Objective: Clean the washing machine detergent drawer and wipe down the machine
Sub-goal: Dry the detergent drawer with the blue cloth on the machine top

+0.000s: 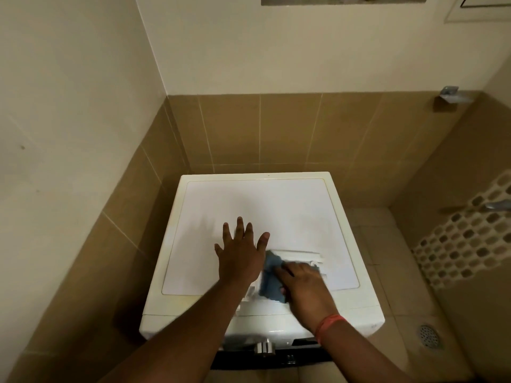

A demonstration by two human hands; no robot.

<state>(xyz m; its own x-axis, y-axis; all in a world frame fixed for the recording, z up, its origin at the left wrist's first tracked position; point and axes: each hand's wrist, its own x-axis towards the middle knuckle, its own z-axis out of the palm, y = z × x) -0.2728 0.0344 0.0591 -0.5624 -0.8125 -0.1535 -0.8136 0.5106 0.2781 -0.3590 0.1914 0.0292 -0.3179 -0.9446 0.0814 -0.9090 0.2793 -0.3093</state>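
**Drawer on machine top, cloth at work**

White washing machine [249,205] seen from above, set in a corner of tan tiled wall [276,128]. Detergent drawer [300,257] lies out of its slot, resting on the machine's top panel toward 4 o'clock from the panel's centre.

Left hand [240,257]: flat, palm down, fingers spread and straight, pressing on the top panel just at 9 o'clock of the drawer. Holds nothing.

Right hand [304,288]: on the blue cloth [270,280], fingers bent down over it, pressing it onto the drawer's left end (motion blur here; exact grip hard to read). Orange wristband [329,324] on that wrist.

Metal dial [264,348] on the front control panel, 6 o'clock edge of the machine. Floor drain [428,335] at 4 o'clock on the tiled floor. Perforated white mat [464,236] at 3 o'clock, near a metal tap [497,205].
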